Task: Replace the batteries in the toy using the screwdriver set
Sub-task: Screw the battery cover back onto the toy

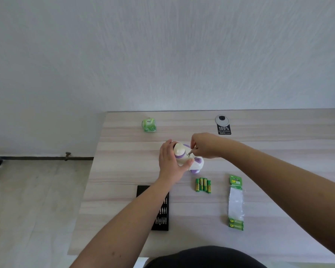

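My left hand (171, 161) grips the toy (188, 158), a white and purple plastic figure lying on the table (124, 151) near its centre. The fingers curl over the far left end; the thumb presses the near side of the body. My right hand (203, 145) pinches the screwdriver (191, 152) from above, fingers curled round its handle. The shaft slopes down and to the left, and its tip meets the toy's upturned face, just right of my left thumb.

The key relation: the toy's long axis runs from far left to near right, and the screwdriver enters across that axis, from the right side. My right hand is therefore the working hand; the left hand only steadies the body. I cannot tell from this view whether the tip is seated in a screw head, since the contact point is very small.

Judgement: the step in hand is work on the battery cover screw. The next turn calls for downward pressure along the shaft.

Four loose batteries (203, 185) lie side by side just near of the toy. The opened battery pack (236, 202) lies to their right. The black screwdriver set (161, 211) sits under my left forearm.
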{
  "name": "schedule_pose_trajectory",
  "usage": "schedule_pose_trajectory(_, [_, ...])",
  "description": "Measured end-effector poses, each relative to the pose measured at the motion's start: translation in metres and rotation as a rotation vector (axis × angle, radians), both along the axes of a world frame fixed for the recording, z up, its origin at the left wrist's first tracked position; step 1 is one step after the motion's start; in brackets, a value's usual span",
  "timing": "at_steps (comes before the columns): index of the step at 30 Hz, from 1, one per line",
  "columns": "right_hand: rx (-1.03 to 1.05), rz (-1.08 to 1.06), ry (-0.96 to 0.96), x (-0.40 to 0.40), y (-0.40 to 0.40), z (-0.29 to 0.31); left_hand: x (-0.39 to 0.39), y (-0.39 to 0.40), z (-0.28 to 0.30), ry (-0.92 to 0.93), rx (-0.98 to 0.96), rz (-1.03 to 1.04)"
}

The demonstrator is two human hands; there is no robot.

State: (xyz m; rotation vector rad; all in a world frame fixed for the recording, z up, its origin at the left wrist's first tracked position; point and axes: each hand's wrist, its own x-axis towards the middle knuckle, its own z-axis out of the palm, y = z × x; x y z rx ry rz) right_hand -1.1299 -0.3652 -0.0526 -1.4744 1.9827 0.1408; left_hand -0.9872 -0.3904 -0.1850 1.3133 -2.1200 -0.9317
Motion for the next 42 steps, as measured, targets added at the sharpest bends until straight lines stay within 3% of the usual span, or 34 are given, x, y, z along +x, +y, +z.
schedule_pose_trajectory(9, [-0.088, 0.124, 0.178, 0.007, -0.008, -0.006, 0.001, -0.001, -0.004, 0.012, -0.006, -0.009])
schedule_pose_trajectory(17, [-0.109, 0.052, 0.314, 0.016, -0.006, -0.014, 0.001, -0.001, -0.005, 0.034, -0.024, -0.008])
schedule_pose_trajectory(20, [-0.087, 0.085, 0.266, 0.01, -0.005, -0.013, 0.001, -0.001, -0.005, 0.034, -0.027, -0.006])
schedule_pose_trajectory(24, [-0.093, 0.083, 0.06, -0.001, 0.0, -0.001, 0.001, 0.0, 0.0, 0.029, -0.007, 0.0])
schedule_pose_trajectory(30, [-0.176, 0.23, 0.264, 0.004, -0.002, 0.002, 0.002, 0.0, 0.001, 0.028, 0.014, -0.009])
schedule_pose_trajectory(42, [-0.141, 0.414, 0.278, -0.005, -0.001, -0.016, 0.002, 0.0, -0.003, 0.026, 0.002, -0.001])
